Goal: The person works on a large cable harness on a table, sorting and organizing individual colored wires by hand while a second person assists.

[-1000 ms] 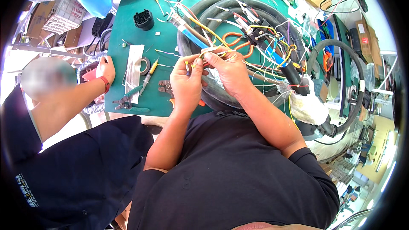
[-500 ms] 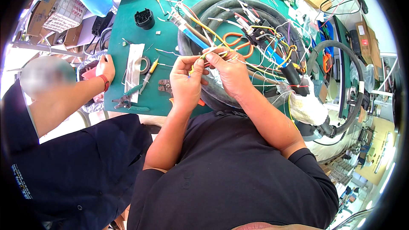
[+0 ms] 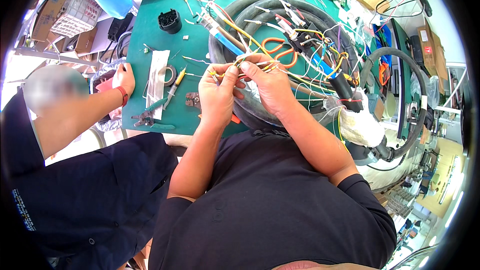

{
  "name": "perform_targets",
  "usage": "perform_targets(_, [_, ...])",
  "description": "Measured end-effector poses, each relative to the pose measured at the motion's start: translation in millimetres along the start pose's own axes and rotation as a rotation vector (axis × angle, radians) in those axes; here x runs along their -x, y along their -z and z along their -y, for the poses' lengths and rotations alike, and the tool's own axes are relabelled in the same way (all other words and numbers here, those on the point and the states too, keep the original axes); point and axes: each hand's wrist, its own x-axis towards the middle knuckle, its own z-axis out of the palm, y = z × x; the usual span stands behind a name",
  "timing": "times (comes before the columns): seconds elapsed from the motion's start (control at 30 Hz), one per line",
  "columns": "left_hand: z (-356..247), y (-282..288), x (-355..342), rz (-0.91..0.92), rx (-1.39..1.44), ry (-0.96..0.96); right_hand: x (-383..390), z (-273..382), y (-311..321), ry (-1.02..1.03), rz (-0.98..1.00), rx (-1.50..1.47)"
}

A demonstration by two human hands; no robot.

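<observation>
Above the green table mat (image 3: 150, 35), my left hand (image 3: 219, 90) and my right hand (image 3: 270, 86) meet with thumbs and fingertips pinched. Thin yellow wires (image 3: 240, 63) run between them; my fingers cover the exact spot they grip. A short yellow end pokes out beside the left fingers. Just beyond lies a coil of thick black cable (image 3: 216, 50), its stripped ends fanning into many coloured wires. Orange handle loops (image 3: 296, 60) of a scissors-like tool rest inside the coil. A crimping tool (image 3: 193, 100) lies left of my left wrist.
A co-worker's hand (image 3: 125, 81) with a red wristband rests at the table's left edge. Nearby are green-handled cutters (image 3: 145, 118), a yellow pen-like tool (image 3: 176, 87), a tape roll (image 3: 170, 75) and a black round connector (image 3: 169, 21). A white-wrapped cable part (image 3: 362, 129) sits right.
My left hand has turned slightly and its fingers have shifted on the yellow wire, whose short end now points out to the left. My right hand has barely moved.
</observation>
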Motion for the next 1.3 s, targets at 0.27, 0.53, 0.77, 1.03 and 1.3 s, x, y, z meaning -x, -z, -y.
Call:
perform_targets(0.27, [-3.3, 0.9, -1.6, 0.022, 0.032, 0.053, -0.8, 3.2, -2.5, -0.013, 0.004, 0.016])
perform_targets(0.53, [-11.7, 7.5, -9.1, 0.082, -0.012, 0.185, -2.2, 5.6, -10.7, -0.052, 0.054, 0.047])
perform_targets(0.77, [-21.8, 1.0, -10.0, 0.211, -0.174, 0.282, -7.9, 9.0, -3.4, -0.108, 0.132, 0.238])
perform_targets(1.03, [-11.6, 2.8, -8.0, 0.184, -0.033, 0.203, -11.0, 9.8, -0.2, -0.098, -0.053, 0.083])
perform_targets(1.3, [-7.5, 1.1, -5.7, 0.167, -0.011, 0.175, -8.3, 4.6, 4.2, -0.102, 0.015, -0.012])
